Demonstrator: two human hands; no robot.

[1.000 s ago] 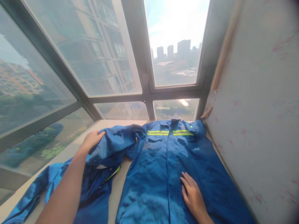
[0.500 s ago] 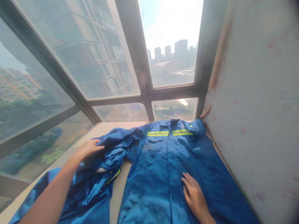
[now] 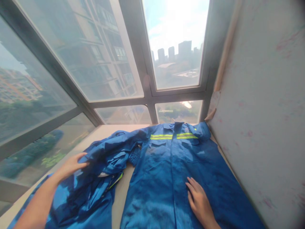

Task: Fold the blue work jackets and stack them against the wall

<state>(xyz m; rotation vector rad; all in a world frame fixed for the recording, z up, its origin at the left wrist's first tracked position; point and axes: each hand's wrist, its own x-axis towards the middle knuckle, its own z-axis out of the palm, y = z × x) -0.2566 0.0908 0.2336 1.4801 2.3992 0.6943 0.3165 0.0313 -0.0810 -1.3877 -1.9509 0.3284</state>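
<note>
Blue work coveralls (image 3: 152,178) lie spread front side up, with yellow-green reflective strips across the chest and the collar at the far end. My left hand (image 3: 72,165) is closed on the end of their left-hand sleeve (image 3: 114,143), thumb and fingers about the cloth. That sleeve stretches out over a second, crumpled blue garment (image 3: 85,194), which has a yellow-green strip showing. Flat on the front of the coveralls, right of the button placket, rests my right hand (image 3: 199,198), its fingers stretched out.
A pale wooden surface (image 3: 122,187) shows between the two garments. Framed windows (image 3: 176,92) rise at the back and left. On the right, a patterned wall (image 3: 262,127) runs close along the coveralls, whose other sleeve lies folded near the collar.
My left hand has moved left and toward me, drawing the sleeve out longer and straighter over the crumpled garment. My right hand stays almost in place.
</note>
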